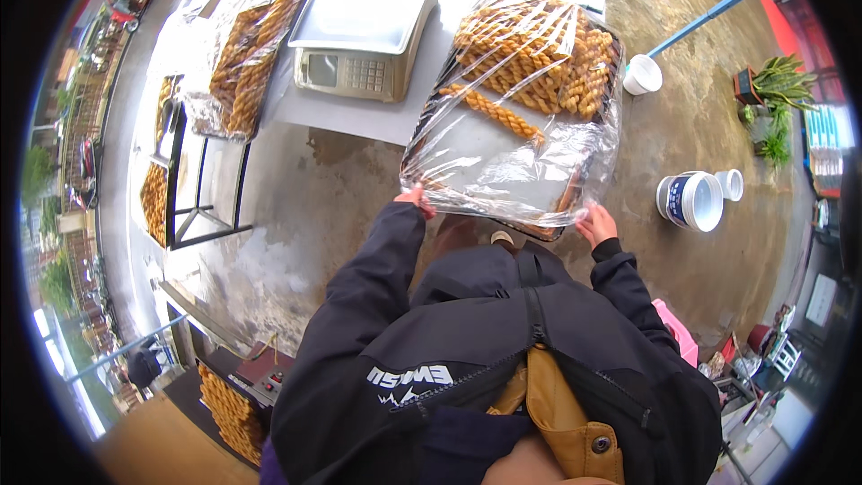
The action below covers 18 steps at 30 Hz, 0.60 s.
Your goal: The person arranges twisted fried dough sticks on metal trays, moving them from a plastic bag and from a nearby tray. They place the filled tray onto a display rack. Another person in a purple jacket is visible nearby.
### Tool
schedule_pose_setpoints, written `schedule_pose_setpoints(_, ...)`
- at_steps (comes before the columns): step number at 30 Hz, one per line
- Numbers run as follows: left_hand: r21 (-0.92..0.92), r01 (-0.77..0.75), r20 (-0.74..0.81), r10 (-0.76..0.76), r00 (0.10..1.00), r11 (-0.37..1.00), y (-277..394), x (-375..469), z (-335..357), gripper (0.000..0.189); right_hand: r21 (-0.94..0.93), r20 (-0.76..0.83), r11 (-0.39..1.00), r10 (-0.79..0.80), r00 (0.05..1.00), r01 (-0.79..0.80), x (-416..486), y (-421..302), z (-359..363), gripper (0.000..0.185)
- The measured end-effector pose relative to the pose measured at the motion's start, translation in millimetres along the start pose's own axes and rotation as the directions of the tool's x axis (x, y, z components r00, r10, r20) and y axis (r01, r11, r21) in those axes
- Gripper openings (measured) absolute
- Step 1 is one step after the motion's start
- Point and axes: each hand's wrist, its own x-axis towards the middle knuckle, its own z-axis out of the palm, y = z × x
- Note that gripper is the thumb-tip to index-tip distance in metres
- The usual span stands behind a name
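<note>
A large tray (pixel 431 122) lies on the table in front of me, its near end jutting past the edge. Twisted fried dough sticks (pixel 518 54) are piled at its far end, and a single stick (pixel 495 111) lies apart from them. Clear plastic film (pixel 532 175) is stretched over tray and dough. At the near left corner my left hand (pixel 419 201) pinches the film's edge. My right hand (pixel 596 223) grips the film's edge at the near right corner.
A weighing scale (pixel 357 34) stands left of the tray. Farther left is another film-covered tray of twisted dough (pixel 249 67), near a black metal frame (pixel 176 182). White buckets (pixel 704 202) stand on the floor at right, and a blue pole (pixel 714 10) slants at the upper right.
</note>
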Motion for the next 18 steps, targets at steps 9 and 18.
schedule_pose_setpoints(9, 0.072, -0.126, 0.039, 0.124, 0.992, 0.989, 86.5, 63.3, -33.9, 0.055, -0.031, 0.000, 0.995, 0.096, 0.995, -0.096, 24.0, 98.7, 24.4, 0.041)
schedule_pose_setpoints(18, 0.328, -0.001, 0.149, -0.051, 0.987, 0.945, 152.3, 70.5, -20.0, 0.045, -0.423, 0.074, 0.892, -0.139, 0.988, 0.157, -15.8, 74.6, -14.5, 0.045)
